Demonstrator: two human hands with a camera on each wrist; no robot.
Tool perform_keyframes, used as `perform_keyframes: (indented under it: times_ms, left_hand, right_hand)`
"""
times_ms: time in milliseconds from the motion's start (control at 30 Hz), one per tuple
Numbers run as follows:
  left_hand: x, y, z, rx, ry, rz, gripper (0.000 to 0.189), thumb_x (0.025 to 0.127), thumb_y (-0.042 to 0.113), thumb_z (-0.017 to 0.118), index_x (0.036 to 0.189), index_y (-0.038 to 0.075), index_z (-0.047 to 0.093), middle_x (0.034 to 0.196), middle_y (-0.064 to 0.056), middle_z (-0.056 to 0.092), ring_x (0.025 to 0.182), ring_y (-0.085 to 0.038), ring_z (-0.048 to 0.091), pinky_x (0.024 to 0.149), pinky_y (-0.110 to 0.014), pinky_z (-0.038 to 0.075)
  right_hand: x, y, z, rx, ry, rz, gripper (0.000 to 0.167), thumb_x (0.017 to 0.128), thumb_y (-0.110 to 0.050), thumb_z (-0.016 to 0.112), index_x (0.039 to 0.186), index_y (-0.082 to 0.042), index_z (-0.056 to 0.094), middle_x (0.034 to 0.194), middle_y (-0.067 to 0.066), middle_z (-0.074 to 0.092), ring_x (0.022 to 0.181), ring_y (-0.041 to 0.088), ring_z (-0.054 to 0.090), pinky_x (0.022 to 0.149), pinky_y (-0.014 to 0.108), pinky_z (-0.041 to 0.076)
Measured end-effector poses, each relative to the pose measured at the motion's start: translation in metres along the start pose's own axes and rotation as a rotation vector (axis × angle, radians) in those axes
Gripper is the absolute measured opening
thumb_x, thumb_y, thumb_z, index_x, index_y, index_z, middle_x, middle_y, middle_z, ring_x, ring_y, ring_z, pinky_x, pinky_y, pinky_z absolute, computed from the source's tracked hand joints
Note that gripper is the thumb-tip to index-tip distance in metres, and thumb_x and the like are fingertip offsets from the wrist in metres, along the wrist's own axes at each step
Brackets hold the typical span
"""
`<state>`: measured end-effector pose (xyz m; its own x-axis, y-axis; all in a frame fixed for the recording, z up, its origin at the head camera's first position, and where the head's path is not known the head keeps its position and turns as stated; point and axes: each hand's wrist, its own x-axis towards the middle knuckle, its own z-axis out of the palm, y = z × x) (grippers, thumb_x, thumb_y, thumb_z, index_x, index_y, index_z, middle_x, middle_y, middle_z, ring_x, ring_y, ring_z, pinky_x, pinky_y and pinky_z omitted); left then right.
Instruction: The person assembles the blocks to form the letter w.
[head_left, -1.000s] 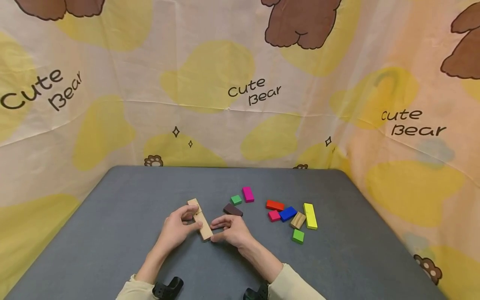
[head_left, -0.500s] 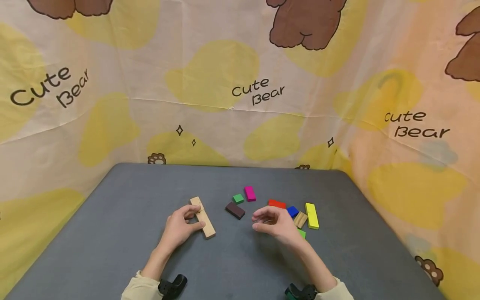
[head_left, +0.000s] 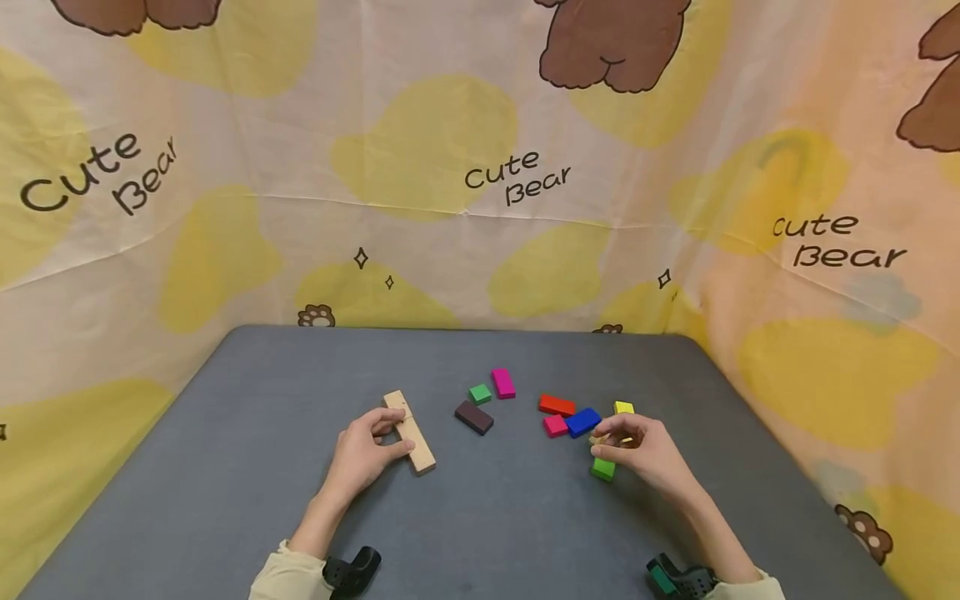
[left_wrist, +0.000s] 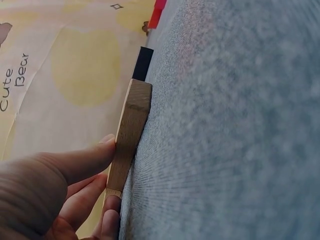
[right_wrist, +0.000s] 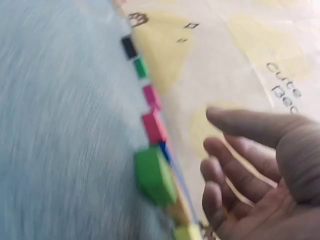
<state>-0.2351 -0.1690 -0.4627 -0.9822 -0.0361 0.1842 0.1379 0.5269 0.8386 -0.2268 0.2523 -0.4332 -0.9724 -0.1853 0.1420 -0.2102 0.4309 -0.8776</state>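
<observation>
My left hand [head_left: 362, 454] holds a plain wooden block [head_left: 420, 457] on the table, thumb on the near side and fingers on the other. A second plain wooden block [head_left: 393, 401] lies end to end with it, forming one straight row. Above the right-hand group of blocks hovers my right hand [head_left: 647, 454], its thumb and fingers apart with nothing between them in the right wrist view. Just below its fingertips is a green block [head_left: 603, 470]. The yellow block [head_left: 624, 407] and a striped wooden block are partly hidden behind this hand.
Left of the right hand lie a blue block [head_left: 582, 422], a red block [head_left: 557, 405] and a pinkish-red block [head_left: 555, 426]. Mid-table are a dark brown block [head_left: 474, 417], a small green block [head_left: 480, 393] and a magenta block [head_left: 503, 383]. A printed cloth hangs behind the table.
My right hand has left the near end of the wooden row and travelled right to the coloured blocks. The left hand stays at the wooden block.
</observation>
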Motion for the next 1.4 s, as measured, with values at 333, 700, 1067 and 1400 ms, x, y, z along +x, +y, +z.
perform_keyframes:
  times_ms: [333, 700, 1067, 1400]
  left_hand:
    - [0.001, 0.001, -0.001, -0.008, -0.011, -0.018, 0.046, 0.080, 0.012, 0.084, 0.122, 0.008, 0.068, 0.120, -0.011, 0.067, 0.115, -0.029, 0.060, 0.093, -0.047, 0.049]
    - [0.003, -0.002, -0.002, -0.005, -0.005, -0.023, 0.047, 0.079, 0.012, 0.084, 0.123, 0.009, 0.068, 0.120, -0.009, 0.067, 0.115, -0.027, 0.060, 0.093, -0.046, 0.049]
    - [0.002, 0.000, -0.001, -0.010, -0.009, -0.017, 0.046, 0.080, 0.012, 0.084, 0.122, 0.008, 0.067, 0.121, -0.010, 0.067, 0.116, -0.029, 0.060, 0.094, -0.048, 0.049]
    - [0.000, -0.001, -0.001, -0.004, -0.017, -0.023, 0.046, 0.081, 0.013, 0.083, 0.123, 0.008, 0.067, 0.122, -0.011, 0.066, 0.116, -0.030, 0.058, 0.094, -0.048, 0.048]
  right_hand:
    - [-0.005, 0.024, -0.008, -0.059, -0.082, -0.017, 0.033, 0.077, -0.012, 0.086, 0.103, -0.002, 0.070, 0.097, 0.012, 0.068, 0.082, 0.024, 0.060, 0.067, 0.028, 0.054]
    - [-0.004, 0.027, -0.012, -0.044, -0.127, -0.007, 0.040, 0.073, -0.010, 0.088, 0.107, 0.000, 0.068, 0.103, 0.013, 0.067, 0.089, 0.032, 0.059, 0.074, 0.027, 0.054]
    - [-0.005, 0.029, -0.017, -0.047, -0.175, -0.019, 0.040, 0.074, -0.009, 0.087, 0.109, -0.001, 0.069, 0.105, 0.012, 0.068, 0.091, 0.031, 0.060, 0.077, 0.028, 0.054]
    - [-0.005, 0.030, -0.015, -0.098, -0.218, -0.048, 0.040, 0.074, -0.013, 0.088, 0.109, -0.005, 0.072, 0.105, 0.007, 0.069, 0.090, 0.026, 0.061, 0.079, 0.029, 0.054]
